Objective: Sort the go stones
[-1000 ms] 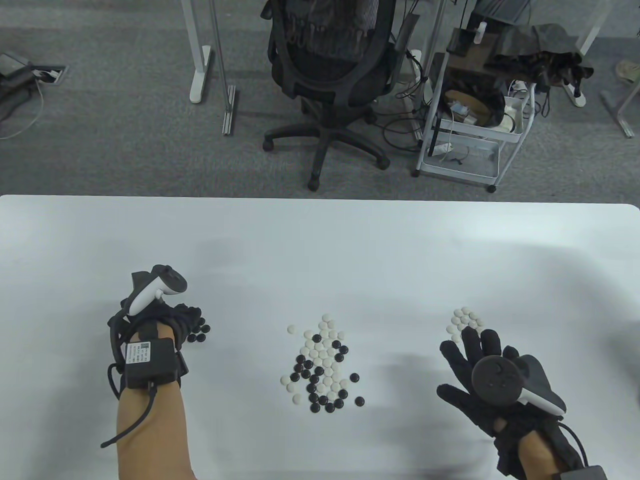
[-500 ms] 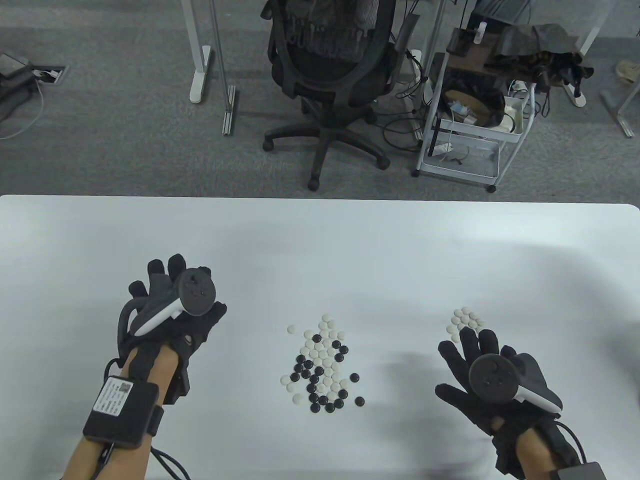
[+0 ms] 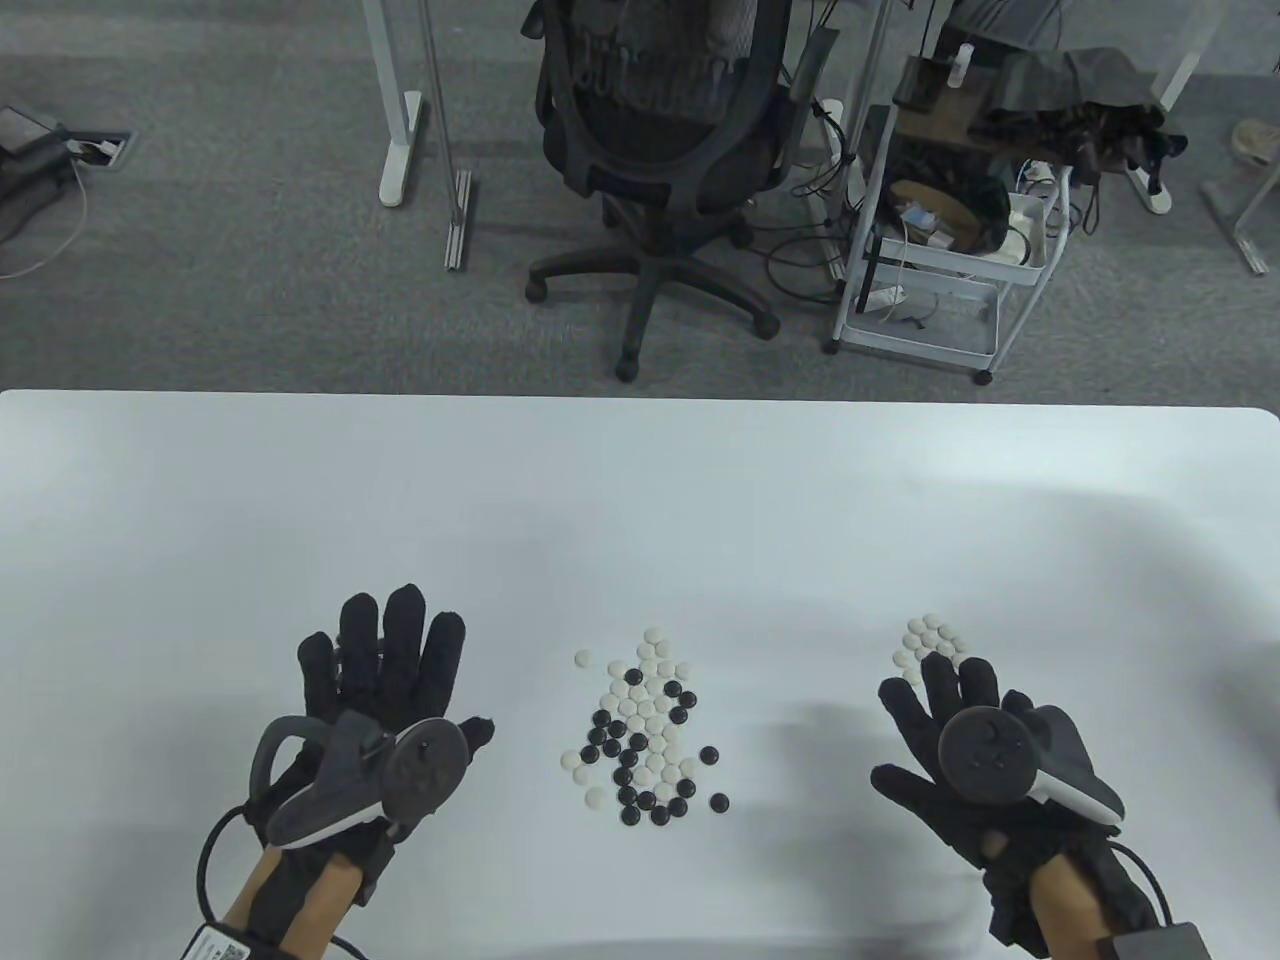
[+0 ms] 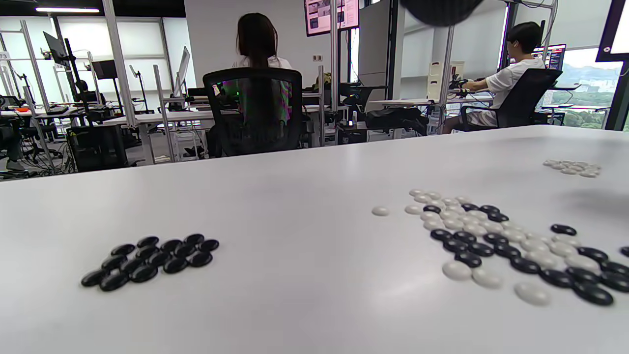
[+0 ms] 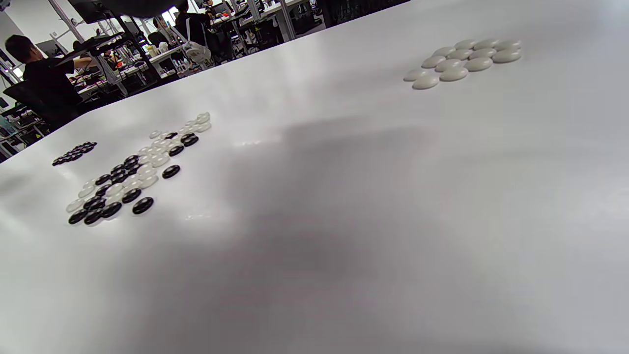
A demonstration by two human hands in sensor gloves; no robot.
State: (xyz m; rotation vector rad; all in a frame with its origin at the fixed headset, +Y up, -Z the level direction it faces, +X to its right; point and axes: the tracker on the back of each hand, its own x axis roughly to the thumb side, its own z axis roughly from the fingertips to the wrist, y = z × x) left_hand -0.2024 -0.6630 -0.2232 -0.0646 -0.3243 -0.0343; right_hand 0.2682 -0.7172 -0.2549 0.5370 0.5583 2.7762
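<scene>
The left hand (image 3: 385,690) lies flat over the white table (image 3: 640,480) with its gloved fingers (image 3: 400,625) spread and nothing in its grasp, the tracker (image 3: 390,775) strapped across its back. In the table view this hand covers the spot where the sorted black stones (image 4: 150,258) lie; the left wrist view shows them as a tight cluster on the table just ahead of the hand, touching one another. To that hand's right, between the two hands, sits the mixed pile (image 3: 645,735) of black and white stones, with one lone white stone (image 3: 584,658) lying a little apart on the pile's left side and a few black ones scattered at its right and near edges. Farther right, the right hand (image 3: 975,760) is likewise released, fingers splayed and empty, its own tracker on top. Just beyond its fingertips lies the sorted white stones (image 3: 930,640) cluster, packed close together; the right wrist view shows them ahead of the hand, well apart from the mixed pile. Past the table's far edge stand a black office chair (image 3: 665,130) and a white wire cart (image 3: 940,250) on grey carpet.
</scene>
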